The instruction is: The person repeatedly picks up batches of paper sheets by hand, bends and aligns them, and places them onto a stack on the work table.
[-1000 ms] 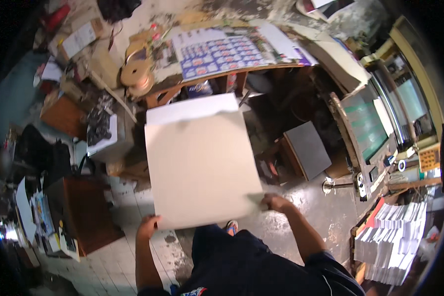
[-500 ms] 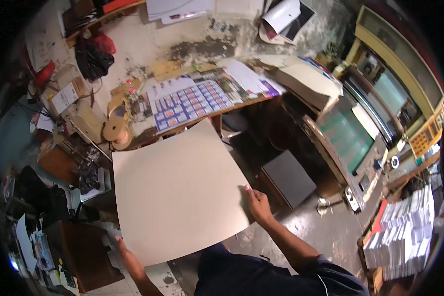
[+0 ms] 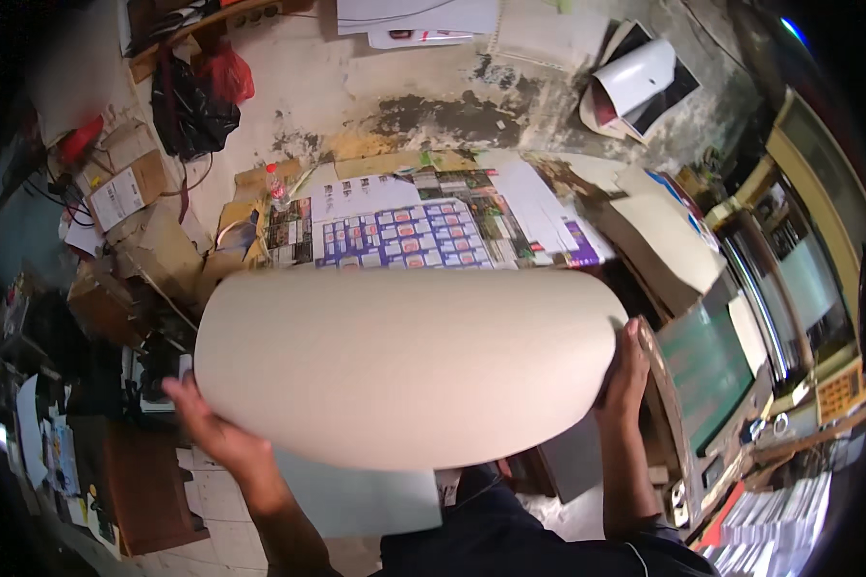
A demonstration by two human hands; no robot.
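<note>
A large beige cardboard sheet (image 3: 404, 365) is held up in front of me, bowed so its middle bulges upward. My left hand (image 3: 223, 433) grips the sheet's left edge, partly hidden by it. At the right edge my right hand (image 3: 626, 370) is closed on the sheet, thumb along its rim and the other fingers mostly out of sight. Below the near edge of the cardboard shows a pale bluish-grey flat surface (image 3: 366, 500); whether it is the sheet's underside or a separate piece I cannot tell.
Beyond the cardboard stands a worktable with blue-and-white printed sheets (image 3: 404, 236) and white papers (image 3: 361, 195). At right is a large machine with a green bed (image 3: 707, 361). Stacked paper (image 3: 775, 524) stands lower right; a brown cabinet (image 3: 149, 486) is lower left.
The cardboard has gone from nearly flat and slanted to bowed and broadside. Both hands have risen and moved farther apart. My view has shifted, and the pale surface beneath has come into sight.
</note>
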